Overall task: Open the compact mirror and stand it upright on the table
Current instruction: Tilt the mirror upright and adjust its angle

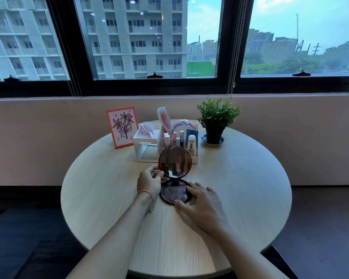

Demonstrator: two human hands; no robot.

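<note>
A round brown compact mirror (175, 162) stands open on the round wooden table (240, 188). Its upper half is raised upright and faces me. Its lower half lies flat on the tabletop. My left hand (150, 181) pinches the left edge of the raised half near the hinge. My right hand (201, 204) rests on the lower half, with fingertips on its right side and the thumb at its front rim.
Right behind the mirror stands a white organiser (147, 147) holding a comb, a hairbrush, lipsticks and tubes. A framed flower drawing (122, 126) leans at the back left. A potted green plant (217, 120) stands on a saucer at the back right.
</note>
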